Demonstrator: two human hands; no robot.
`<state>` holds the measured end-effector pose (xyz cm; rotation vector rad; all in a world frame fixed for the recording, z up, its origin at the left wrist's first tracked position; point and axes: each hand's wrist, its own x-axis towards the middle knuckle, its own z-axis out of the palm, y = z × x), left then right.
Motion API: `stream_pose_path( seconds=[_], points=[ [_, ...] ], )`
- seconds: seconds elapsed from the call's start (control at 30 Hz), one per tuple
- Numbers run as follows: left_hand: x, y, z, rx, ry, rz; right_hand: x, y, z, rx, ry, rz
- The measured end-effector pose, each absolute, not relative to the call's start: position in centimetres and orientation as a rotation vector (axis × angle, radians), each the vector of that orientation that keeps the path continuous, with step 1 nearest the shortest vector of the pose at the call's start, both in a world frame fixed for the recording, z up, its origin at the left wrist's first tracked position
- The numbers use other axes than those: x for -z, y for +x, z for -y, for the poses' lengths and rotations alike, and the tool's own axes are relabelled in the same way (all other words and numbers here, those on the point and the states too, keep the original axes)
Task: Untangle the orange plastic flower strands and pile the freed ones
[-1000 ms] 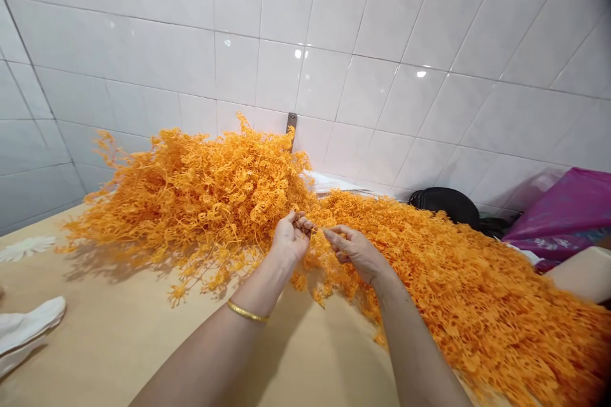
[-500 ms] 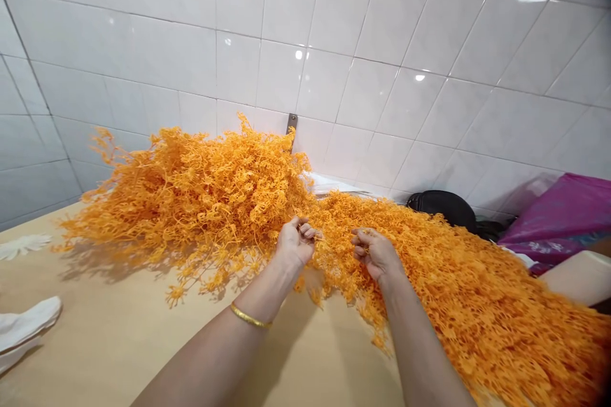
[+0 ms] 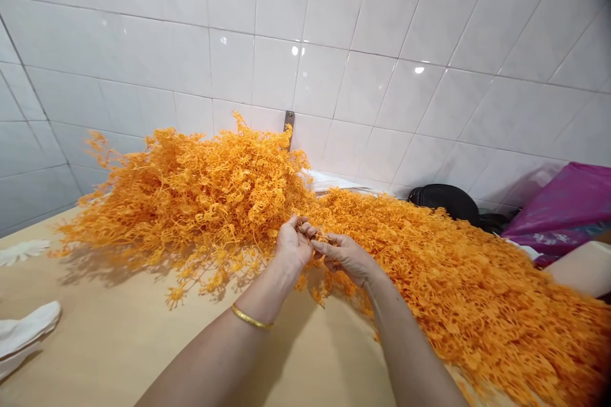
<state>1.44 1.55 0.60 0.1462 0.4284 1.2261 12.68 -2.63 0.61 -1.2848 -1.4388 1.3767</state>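
Note:
My left hand [image 3: 296, 241], palm turned up and fingers curled, pinches a small orange plastic sprig, mostly hidden by the fingers. My right hand [image 3: 347, 257] meets it from the right, its thumb and fingertips closed on the same spot. Behind and left of the hands rises a tall, loose heap of orange plastic sprigs [image 3: 205, 184] with branching, flower-like tips. A second, flatter heap of orange sprigs [image 3: 468, 286] spreads to the right, beneath and beside my right forearm. A gold bangle circles my left wrist.
White gloves [image 3: 28, 331] lie on the pale table [image 3: 119, 337] at the left. Against the tiled wall [image 3: 334, 76] are a black rounded case [image 3: 443, 198], a purple bag [image 3: 563, 210] and a cream container [image 3: 582, 268]. White sheeting [image 3: 334, 180] shows behind the heaps.
My right hand has moved left, away from the right heap, and its fingertips now meet my left hand. The left hand stays almost where it was. The view has shifted slightly.

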Motion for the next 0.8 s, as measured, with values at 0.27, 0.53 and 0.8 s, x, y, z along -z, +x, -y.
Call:
stream_pose_path(
  seconds=[0.27, 0.53, 0.8],
  points=[
    [0.3, 1.7, -1.4, -1.037, 0.301, -0.568, 0.5, 13.9, 2.4, -1.007, -1.593, 2.071],
    [-1.2, -1.9, -2.4, -0.792, 0.519, -0.288, 0.0, 15.3, 2.4, -0.600, -1.804, 2.078],
    [-1.6, -1.7, -0.6, -0.617, 0.606, -0.102, -2.6, 15.8, 3.2, 0.016, -1.706, 1.917]
  ],
)
